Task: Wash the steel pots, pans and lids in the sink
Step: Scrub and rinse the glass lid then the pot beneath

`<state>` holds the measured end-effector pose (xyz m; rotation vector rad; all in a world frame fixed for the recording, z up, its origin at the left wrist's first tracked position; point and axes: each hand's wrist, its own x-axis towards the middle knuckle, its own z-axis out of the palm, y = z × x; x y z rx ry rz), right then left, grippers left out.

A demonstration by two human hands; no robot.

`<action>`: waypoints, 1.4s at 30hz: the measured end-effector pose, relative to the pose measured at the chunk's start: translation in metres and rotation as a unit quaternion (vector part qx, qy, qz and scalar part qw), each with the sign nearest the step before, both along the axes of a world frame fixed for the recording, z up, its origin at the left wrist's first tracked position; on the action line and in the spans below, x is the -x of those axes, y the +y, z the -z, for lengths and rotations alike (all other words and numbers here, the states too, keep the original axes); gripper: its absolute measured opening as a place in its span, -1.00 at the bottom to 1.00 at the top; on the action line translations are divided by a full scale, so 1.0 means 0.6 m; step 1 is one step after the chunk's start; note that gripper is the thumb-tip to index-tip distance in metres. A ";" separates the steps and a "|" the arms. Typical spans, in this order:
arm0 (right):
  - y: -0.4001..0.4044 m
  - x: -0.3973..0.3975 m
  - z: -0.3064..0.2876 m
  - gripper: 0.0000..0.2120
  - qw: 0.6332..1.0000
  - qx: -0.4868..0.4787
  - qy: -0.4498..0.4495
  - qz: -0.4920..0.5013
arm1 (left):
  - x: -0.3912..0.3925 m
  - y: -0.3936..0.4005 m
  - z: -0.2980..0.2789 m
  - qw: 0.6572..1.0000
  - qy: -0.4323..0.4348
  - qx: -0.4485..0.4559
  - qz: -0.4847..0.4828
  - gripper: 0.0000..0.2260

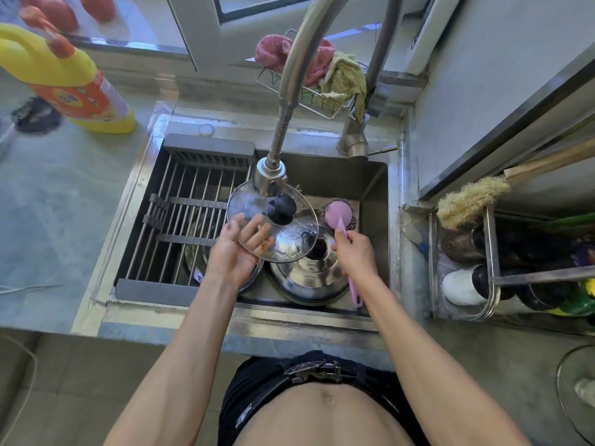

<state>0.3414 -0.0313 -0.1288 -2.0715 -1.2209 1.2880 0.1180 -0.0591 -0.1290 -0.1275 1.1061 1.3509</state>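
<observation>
- Under the faucet spray head (269, 175), over the sink (373, 201): I hold a glass lid (289, 233) with a steel rim and a dark knob (281, 209), tilted, knob side toward me.
- Left hand (240, 244): palm beneath the lid's near-left edge; the fingers (254, 230) are spread and show through the glass, and the thumb rests over the rim. They support the lid rather than pinch it.
- Right hand (354, 252): fingers curled round the pink handle of a scrub brush (338, 217), whose head, backed with dark steel wool, sits just beside the lid's right edge, apart from the glass.
- Below, in the basin: a steel lid (309, 278) with a dark knob lies domed side up, waiting its turn; another steel piece (193, 252) lies partly hidden under the roll-up rack (193, 214).
- On the desk, behind and to the left: a yellow detergent bottle (64, 82).
- Technique, in my judgement: keep the lid tilted so water runs into the basin; work the brush around the rim seam and knob base, where grease collects; turn the lid by the rim, since wet glass slips; then wash the underside.
</observation>
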 end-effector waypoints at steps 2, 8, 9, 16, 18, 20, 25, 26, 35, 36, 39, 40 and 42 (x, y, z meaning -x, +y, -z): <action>-0.010 0.000 -0.011 -0.52 0.999 -0.024 -0.029 -0.039 | -0.006 0.001 0.004 1.000 0.020 0.005 -0.005 -0.79; -0.035 0.023 -0.042 -0.62 0.993 -0.033 -0.014 -0.110 | -0.017 -0.002 0.004 0.999 0.030 -0.006 -0.023 -0.75; -0.039 0.031 -0.044 -0.68 0.992 -0.031 -0.001 -0.123 | -0.020 -0.001 0.003 0.999 0.029 -0.012 -0.027 -0.74; -0.066 0.119 -0.050 -0.69 0.944 -0.184 -0.053 -0.267 | -0.051 0.008 -0.008 0.996 0.074 -0.024 -0.053 -0.78; -0.050 0.103 -0.044 -0.73 0.947 -0.167 -0.088 -0.259 | -0.037 0.002 -0.008 0.996 0.061 -0.034 -0.061 -0.77; -0.035 0.075 -0.035 -0.67 0.961 -0.136 -0.097 -0.221 | -0.026 -0.003 -0.009 0.996 0.048 -0.037 -0.067 -0.75; -0.057 0.121 -0.063 -0.75 0.940 -0.182 -0.073 -0.280 | -0.049 0.012 -0.019 0.996 0.036 -0.023 -0.083 -0.75; -0.053 0.121 -0.065 -0.76 0.941 -0.184 -0.073 -0.273 | -0.050 0.011 -0.018 0.996 0.030 -0.026 -0.082 -0.74; -0.057 0.098 -0.063 -0.71 0.922 -0.181 -0.145 -0.309 | -0.040 0.006 -0.003 0.994 0.015 0.013 -0.107 -0.75; -0.046 0.079 -0.055 -0.71 0.935 -0.161 -0.145 -0.281 | -0.035 0.005 -0.002 0.994 0.021 0.012 -0.106 -0.75; -0.043 0.056 -0.046 -0.69 0.942 -0.145 -0.149 -0.264 | -0.026 0.003 -0.008 0.994 0.027 0.021 -0.104 -0.73; -0.049 0.065 -0.051 -0.69 0.934 -0.155 -0.147 -0.286 | -0.028 0.003 -0.011 0.994 0.028 0.021 -0.103 -0.71; -0.054 0.072 -0.063 -0.70 0.922 -0.175 -0.141 -0.315 | -0.031 0.003 -0.015 0.994 0.026 0.021 -0.101 -0.67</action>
